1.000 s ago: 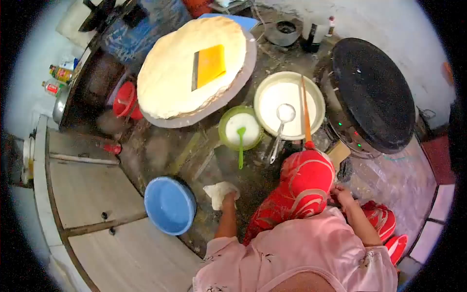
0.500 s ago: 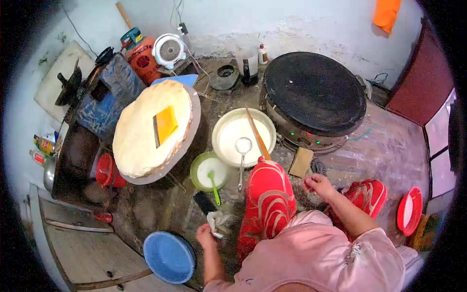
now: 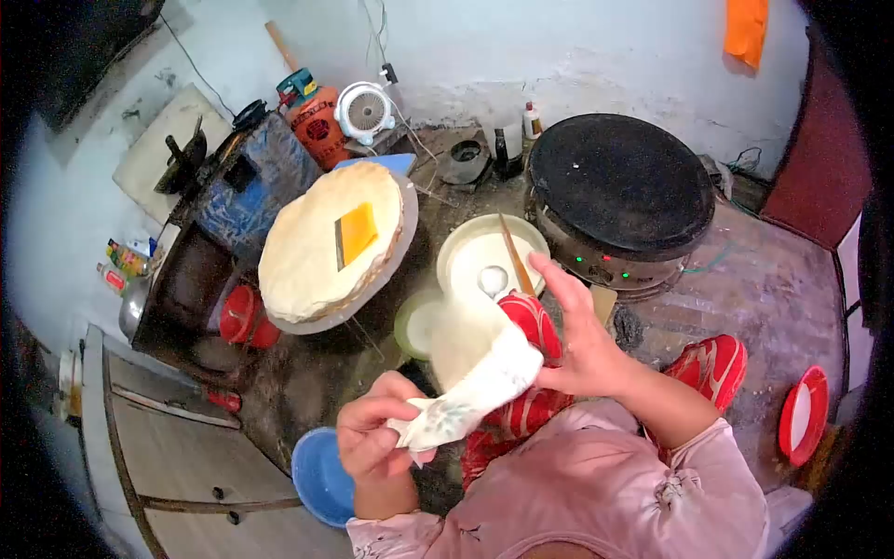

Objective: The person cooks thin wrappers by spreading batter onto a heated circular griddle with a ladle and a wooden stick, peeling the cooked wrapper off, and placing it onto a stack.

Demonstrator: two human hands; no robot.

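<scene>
A whitish cloth (image 3: 475,377), partly blurred, is raised in front of my lap. My left hand (image 3: 377,433) pinches its lower left end. At its right end, my right hand (image 3: 587,340) has thumb and fingers spread wide, close to the cloth; whether they touch is unclear. Behind the cloth stand a bowl of white batter (image 3: 452,252) with a ladle and a wooden stick in it, and a green bowl (image 3: 410,326), partly hidden. Left of them a stack of pale flatbreads (image 3: 307,242) rests on a round board, with a yellow scraper (image 3: 357,233) on top.
A round black griddle (image 3: 619,182) with lit indicators stands at the back right. The blue basin (image 3: 321,475) is at lower left, a red basin (image 3: 804,415) at far right. A red gas cylinder (image 3: 317,126) and a small fan (image 3: 364,112) are near the wall.
My left hand has lifted the cloth from the floor area up before my lap. My right hand has moved from beside my knee to the cloth's right end and opened. The view has shifted.
</scene>
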